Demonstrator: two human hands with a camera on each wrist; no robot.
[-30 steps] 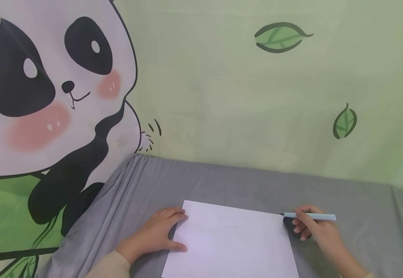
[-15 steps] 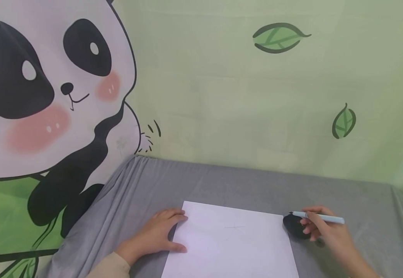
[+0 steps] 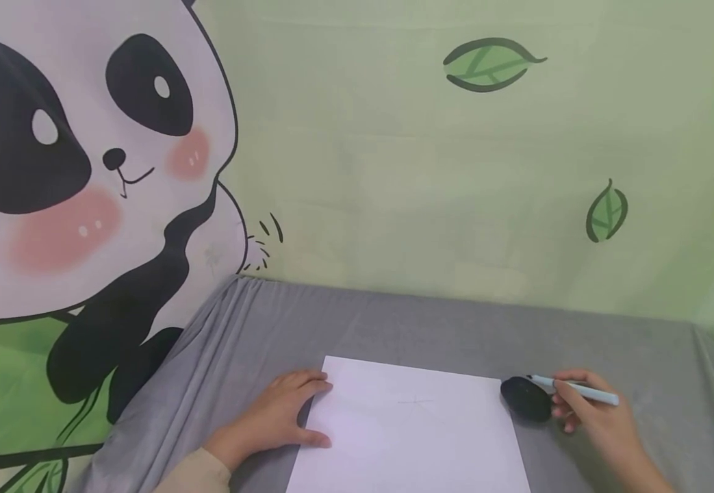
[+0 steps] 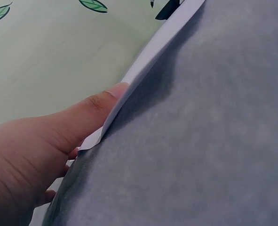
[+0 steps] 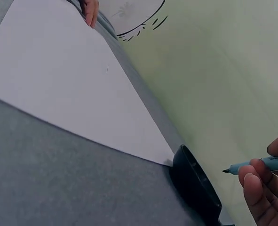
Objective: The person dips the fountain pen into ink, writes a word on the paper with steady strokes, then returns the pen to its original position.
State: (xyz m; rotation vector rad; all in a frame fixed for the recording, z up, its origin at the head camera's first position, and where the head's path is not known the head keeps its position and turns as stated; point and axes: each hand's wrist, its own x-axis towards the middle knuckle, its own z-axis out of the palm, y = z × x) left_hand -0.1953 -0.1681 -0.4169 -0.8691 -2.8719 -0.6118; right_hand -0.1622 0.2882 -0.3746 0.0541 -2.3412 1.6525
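A white sheet of paper (image 3: 412, 441) lies on the grey cloth, with a few faint thin lines (image 3: 415, 402) near its upper middle. My left hand (image 3: 273, 411) rests on its left edge, thumb and fingers spread; the left wrist view shows the thumb (image 4: 94, 110) on the paper's curled edge. Between thumb and fingers, my right hand (image 3: 600, 414) pinches a light-blue pen (image 3: 597, 394) with a dark pointed tip. At the paper's upper right corner sits a black oval dish (image 3: 524, 399). The right wrist view shows the pen tip (image 5: 226, 171) apart from the dish (image 5: 193, 181).
Grey cloth (image 3: 393, 315) covers the table and falls in folds at the left. Behind it hangs a pale green backdrop (image 3: 381, 192) with a cartoon panda (image 3: 141, 198) and leaves (image 3: 489, 65).
My right hand has moved right with the pen, away from the paper's corner, past the black dish, which now shows more fully. My left hand has stayed on the paper.
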